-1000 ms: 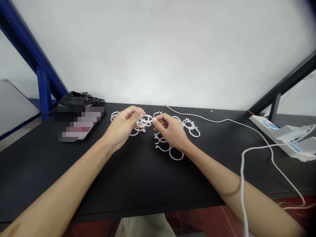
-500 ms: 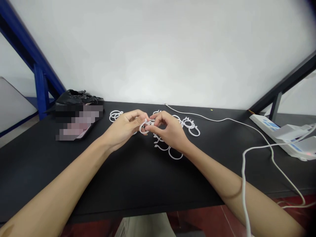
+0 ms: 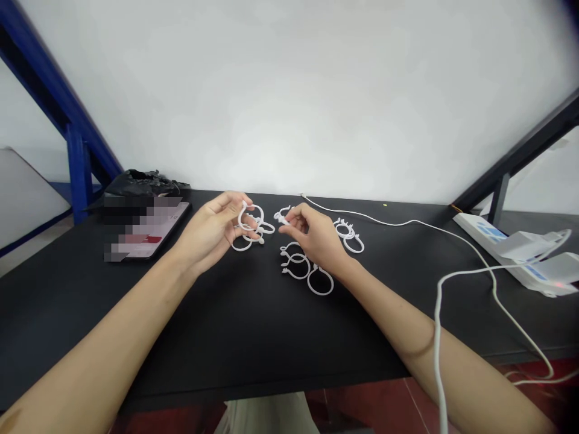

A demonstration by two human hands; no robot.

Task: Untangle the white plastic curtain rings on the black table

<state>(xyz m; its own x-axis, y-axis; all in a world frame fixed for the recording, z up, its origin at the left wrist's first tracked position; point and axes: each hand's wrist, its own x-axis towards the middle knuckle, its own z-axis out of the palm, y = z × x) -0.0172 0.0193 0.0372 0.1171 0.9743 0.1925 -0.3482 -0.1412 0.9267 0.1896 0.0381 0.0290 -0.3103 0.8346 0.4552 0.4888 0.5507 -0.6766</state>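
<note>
My left hand point(image 3: 212, 232) pinches a white plastic ring point(image 3: 263, 216) with a small clasp, held up off the black table. Below and behind its fingers lie more white rings point(image 3: 242, 249), partly hidden by the hand. To the right, the fingertips of my right hand point(image 3: 319, 234) are closed on a white plastic ring point(image 3: 283, 221), of which only a small end shows clearly. Just beyond them another ring point(image 3: 284, 209) is partly covered. Several loose rings point(image 3: 297, 277) lie on the table below my right hand, and a further cluster point(image 3: 346, 230) sits to its right.
At the left a phone point(image 3: 158, 232) lies before a crumpled black plastic bag point(image 3: 145, 181). A white cable point(image 3: 371, 214) runs along the back and down the right side, crossing in front of my right forearm. White boxy devices point(image 3: 515, 247) stand at the far right of the black table point(image 3: 226, 337).
My hands have moved apart from where they met. The left went left with a ring in its fingers, uncovering rings on the table; the right stayed nearly in place, still pinching.
</note>
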